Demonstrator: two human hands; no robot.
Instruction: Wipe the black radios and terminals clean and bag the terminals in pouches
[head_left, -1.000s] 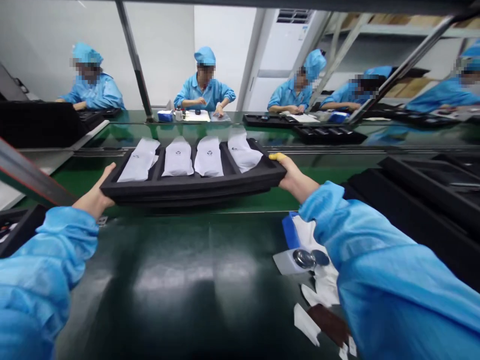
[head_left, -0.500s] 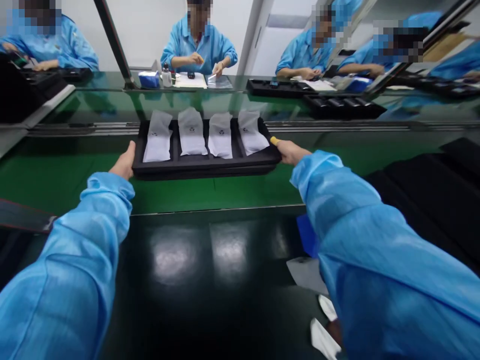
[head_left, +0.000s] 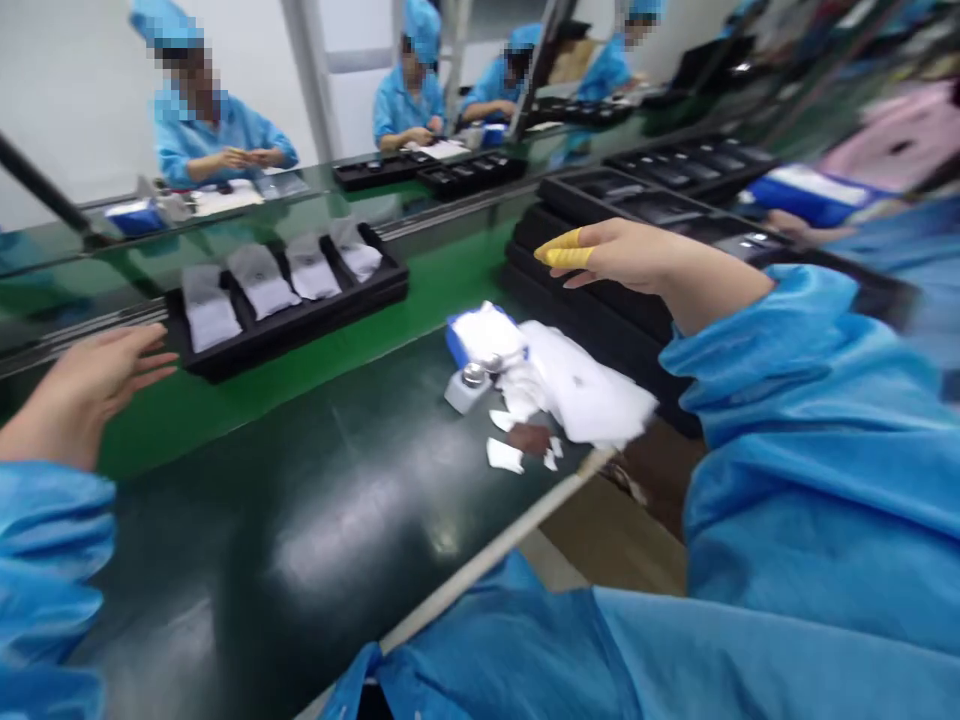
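Observation:
A black tray (head_left: pixel 300 325) rests on the green conveyor belt (head_left: pixel 442 270), its compartments holding several white pouches (head_left: pixel 212 320). My left hand (head_left: pixel 105 375) hovers just left of the tray, fingers stretched out and holding nothing. Over on the right, my right hand (head_left: pixel 611 255) is raised in front of a stack of black trays (head_left: pixel 555 240). Yellow finger cots (head_left: pixel 566 250) cover two of its fingers, which are extended with nothing in them. Whether it touches the stack I cannot tell.
On the dark worktop (head_left: pixel 300 500) lie a blue-and-white packet (head_left: pixel 487 335), a dispenser bottle with a metal top (head_left: pixel 469 388), white bags (head_left: pixel 589 385) and paper scraps (head_left: pixel 505 455). Co-workers in blue (head_left: pixel 214 140) sit across the belt; a blurred person (head_left: pixel 922 270) is at right.
Both hands have let go of the tray, which now sits on the belt. My right hand has moved right towards the tray stack. The view has turned to the right.

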